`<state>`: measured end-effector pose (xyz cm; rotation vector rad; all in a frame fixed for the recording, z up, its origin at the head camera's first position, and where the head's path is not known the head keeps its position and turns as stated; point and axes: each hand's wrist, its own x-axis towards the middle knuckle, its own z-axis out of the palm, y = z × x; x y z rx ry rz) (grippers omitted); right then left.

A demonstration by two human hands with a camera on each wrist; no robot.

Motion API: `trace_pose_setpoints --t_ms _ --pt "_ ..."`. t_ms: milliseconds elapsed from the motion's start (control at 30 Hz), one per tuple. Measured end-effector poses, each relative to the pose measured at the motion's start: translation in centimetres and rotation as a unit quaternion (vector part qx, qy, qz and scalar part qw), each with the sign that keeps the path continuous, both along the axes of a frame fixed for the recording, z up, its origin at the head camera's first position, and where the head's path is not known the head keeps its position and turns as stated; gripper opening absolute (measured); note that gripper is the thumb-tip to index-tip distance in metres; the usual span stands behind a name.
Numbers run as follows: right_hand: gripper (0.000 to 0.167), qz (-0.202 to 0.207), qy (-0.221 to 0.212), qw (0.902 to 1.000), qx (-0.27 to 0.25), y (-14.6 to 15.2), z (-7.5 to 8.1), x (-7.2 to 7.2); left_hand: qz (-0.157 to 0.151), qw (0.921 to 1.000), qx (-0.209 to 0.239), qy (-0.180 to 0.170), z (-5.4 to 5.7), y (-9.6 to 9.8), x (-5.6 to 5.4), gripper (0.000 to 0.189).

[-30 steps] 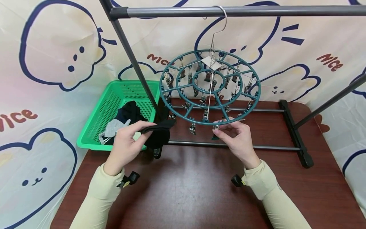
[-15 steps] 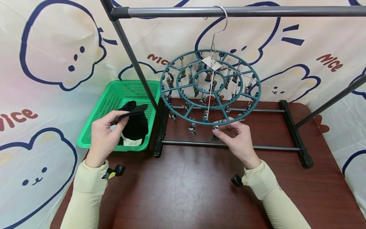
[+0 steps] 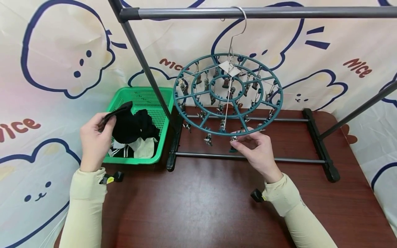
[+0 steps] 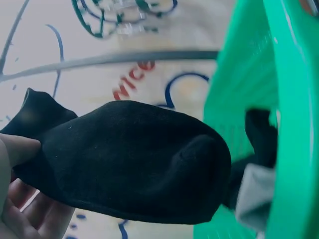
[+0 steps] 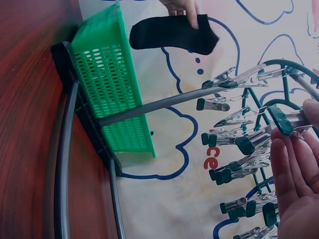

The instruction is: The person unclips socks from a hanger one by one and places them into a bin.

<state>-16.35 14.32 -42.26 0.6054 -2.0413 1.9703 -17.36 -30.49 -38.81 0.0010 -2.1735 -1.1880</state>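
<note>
My left hand (image 3: 95,141) pinches a black ankle sock (image 4: 129,159) by its cuff, and the sock hangs over the green basket (image 3: 161,146). In the right wrist view the sock (image 5: 169,32) is stretched out above the basket's rim. My right hand (image 3: 255,150) pinches a metal clip with green tips (image 5: 280,120) at the front edge of the round teal clip hanger (image 3: 211,131). No cloth shows in that clip. Inside the basket lie black cloth pieces (image 3: 149,125) and a pale cloth piece (image 3: 144,148).
The hanger's wire hook (image 3: 244,24) hangs on the grey rack bar (image 3: 186,13). Several other clips dangle from its rings, such as a front clip (image 3: 208,139). The rack's black feet (image 3: 330,168) stand on the brown table (image 3: 211,206), before a printed cloth backdrop (image 3: 310,82).
My left hand has moved left with the black sock, from beside the hanger to the basket's left side. My right hand stays at the clip.
</note>
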Motion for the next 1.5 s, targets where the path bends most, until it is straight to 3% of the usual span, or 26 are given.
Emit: trace_pose_setpoints --t_ms 133,267,400,633,900,1000,1133,1300,1500 --pt "0.027 -0.004 -0.003 1.0000 0.006 0.1 -0.1 0.0 0.027 0.9988 0.008 -0.040 -0.6 -1.7 -0.5 0.022" --pt "0.026 -0.006 -0.007 0.9999 0.009 0.3 -0.3 0.1 0.045 0.9943 0.044 -0.087 -1.3 -3.1 -0.6 0.024" --pt "0.025 -0.008 -0.006 0.9999 0.013 0.4 -0.4 0.2 0.051 0.9917 0.058 -0.102 -1.7 -3.7 -0.5 0.024" --pt "0.026 -0.013 -0.008 0.9997 0.017 0.6 -0.3 0.2 0.067 0.9900 0.088 -0.087 -0.8 -3.7 -0.8 0.012" --pt "0.025 -0.002 -0.009 0.9999 0.012 0.6 -0.4 0.1 0.141 0.9835 0.106 -0.041 0.9 -4.4 -2.1 0.009" --pt "0.022 -0.005 -0.010 0.9998 0.016 0.6 -0.4 0.1 0.165 0.9830 0.068 -0.044 1.2 -4.6 -2.7 0.012" --pt "0.020 -0.008 -0.014 0.9996 0.022 0.6 -0.3 0.2 0.182 0.9787 -0.013 -0.094 0.8 -4.6 -2.9 0.024" --pt "0.020 -0.008 -0.017 0.9994 0.030 0.7 -0.2 0.3 0.155 0.9723 -0.095 -0.147 -0.5 -4.1 -2.4 0.028" --pt "0.023 -0.007 -0.018 0.9993 0.031 0.7 -0.2 0.4 0.103 0.9675 -0.161 -0.165 -1.6 -3.1 -1.3 0.024"
